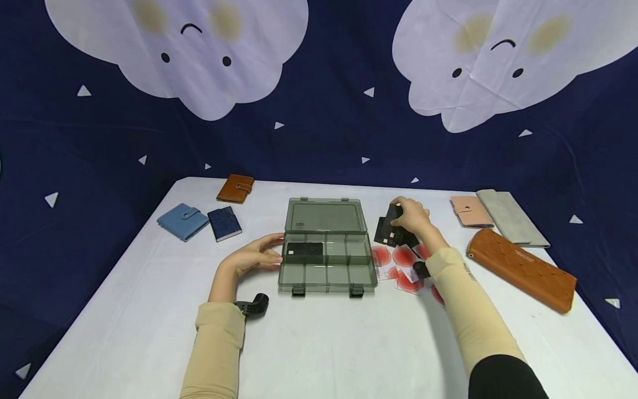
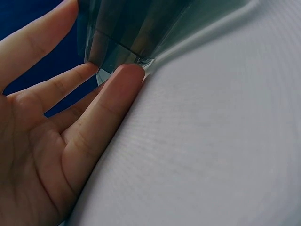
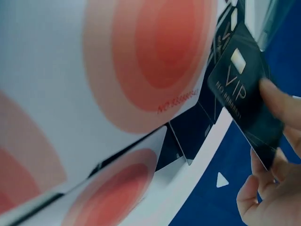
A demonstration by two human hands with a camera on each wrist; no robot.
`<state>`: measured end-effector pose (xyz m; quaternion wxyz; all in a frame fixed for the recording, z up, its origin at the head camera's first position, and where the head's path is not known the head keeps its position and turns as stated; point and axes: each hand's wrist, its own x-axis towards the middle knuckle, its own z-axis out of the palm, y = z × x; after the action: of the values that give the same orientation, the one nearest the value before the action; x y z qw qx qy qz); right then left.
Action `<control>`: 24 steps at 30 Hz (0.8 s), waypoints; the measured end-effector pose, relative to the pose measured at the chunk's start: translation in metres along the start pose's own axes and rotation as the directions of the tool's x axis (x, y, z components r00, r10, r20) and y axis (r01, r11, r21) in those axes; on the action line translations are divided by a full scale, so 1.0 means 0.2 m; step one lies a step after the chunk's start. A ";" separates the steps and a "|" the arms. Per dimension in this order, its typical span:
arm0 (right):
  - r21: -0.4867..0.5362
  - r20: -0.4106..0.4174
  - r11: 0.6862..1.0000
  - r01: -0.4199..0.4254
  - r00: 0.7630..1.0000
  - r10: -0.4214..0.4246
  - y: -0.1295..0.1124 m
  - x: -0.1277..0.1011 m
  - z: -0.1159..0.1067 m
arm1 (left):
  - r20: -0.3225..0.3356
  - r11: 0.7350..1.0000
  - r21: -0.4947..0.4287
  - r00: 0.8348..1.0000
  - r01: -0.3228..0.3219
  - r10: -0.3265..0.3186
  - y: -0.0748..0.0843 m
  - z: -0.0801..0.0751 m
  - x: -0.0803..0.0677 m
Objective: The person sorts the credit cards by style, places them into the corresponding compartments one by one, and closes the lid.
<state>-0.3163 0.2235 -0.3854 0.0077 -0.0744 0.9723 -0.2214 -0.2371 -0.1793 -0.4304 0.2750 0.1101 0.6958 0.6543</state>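
A smoky translucent compartment box [image 1: 326, 271] lies with its lid [image 1: 324, 216] folded back, mid-table. One black card [image 1: 305, 252] sits in its rear left compartment. My left hand [image 1: 271, 252] rests against the box's left wall with straight fingers; in the left wrist view the fingertips [image 2: 129, 73] touch the box corner [image 2: 117, 42]. To the right of the box, my right hand [image 1: 401, 213] pinches a black VIP card [image 1: 394, 213] [image 3: 244, 94], lifted off a small pile of black cards [image 1: 385, 233]. White cards with red circles [image 1: 401, 263] [image 3: 146, 61] lie spread just in front of that pile.
Wallets ring the white table [image 1: 319, 343]: a brown one [image 1: 235, 188], a light blue one [image 1: 183, 221] and a dark blue one [image 1: 224, 223] at the left; a pink one [image 1: 471, 211], a long grey one [image 1: 512, 216] and a long brown one [image 1: 520, 270] at the right.
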 end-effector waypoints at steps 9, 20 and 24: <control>0.254 -0.194 0.967 -0.009 0.979 0.060 -0.03 -0.07 -0.05 | 0.000 1.000 0.007 1.000 0.000 0.000 0.00 0.00 0.00; 0.602 -0.156 0.794 0.083 0.988 0.014 -0.22 -0.18 -0.04 | -0.001 1.000 -0.001 1.000 -0.003 0.003 0.00 0.00 0.00; 0.655 -0.084 0.752 0.071 0.996 -0.022 -0.29 -0.21 0.00 | 0.003 1.000 -0.006 1.000 -0.009 0.009 0.00 0.00 0.00</control>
<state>-0.2658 0.1783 -0.3618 -0.0067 -0.0832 0.8301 -0.5514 -0.2374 -0.1797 -0.4313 0.2737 0.1134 0.6928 0.6575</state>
